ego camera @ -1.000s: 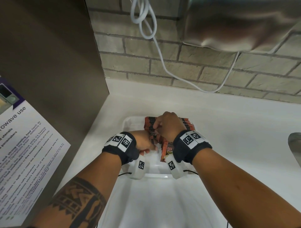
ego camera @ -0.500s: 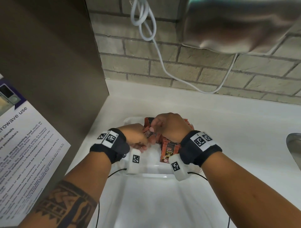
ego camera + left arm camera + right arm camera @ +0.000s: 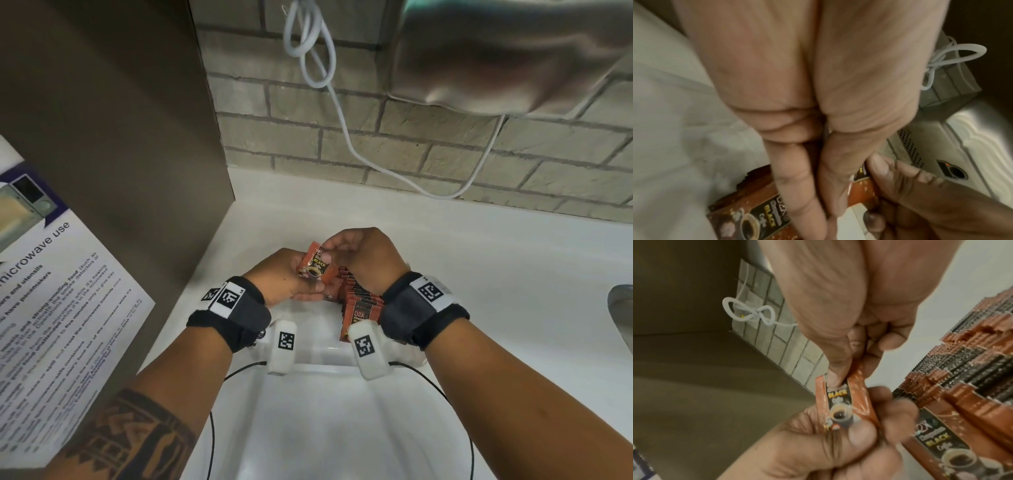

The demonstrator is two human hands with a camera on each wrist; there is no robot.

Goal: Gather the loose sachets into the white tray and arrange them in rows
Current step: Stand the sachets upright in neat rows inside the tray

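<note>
A brown coffee sachet [image 3: 314, 263] marked BLACK is held up between both hands above the white tray [image 3: 318, 349]. My left hand [image 3: 291, 277] grips its lower end, thumb on the cup picture. My right hand [image 3: 356, 253] pinches its top edge between thumb and finger; the right wrist view shows that sachet [image 3: 838, 400] clearly. A row of sachets [image 3: 359, 301] stands on edge in the tray under my right wrist, also seen as packed rows of sachets [image 3: 972, 378]. In the left wrist view my palm hides most of the held sachet [image 3: 756, 216].
A brown panel [image 3: 113, 137] with a microwave-use notice [image 3: 58, 308] stands at the left. A brick wall [image 3: 411, 144] with a looped white cable [image 3: 308, 41] is behind. White counter [image 3: 496, 274] lies to the right, with a metal sink edge [image 3: 621, 308].
Both hands have risen from the tray, lifting one sachet out of the row and turning its printed face up between them.
</note>
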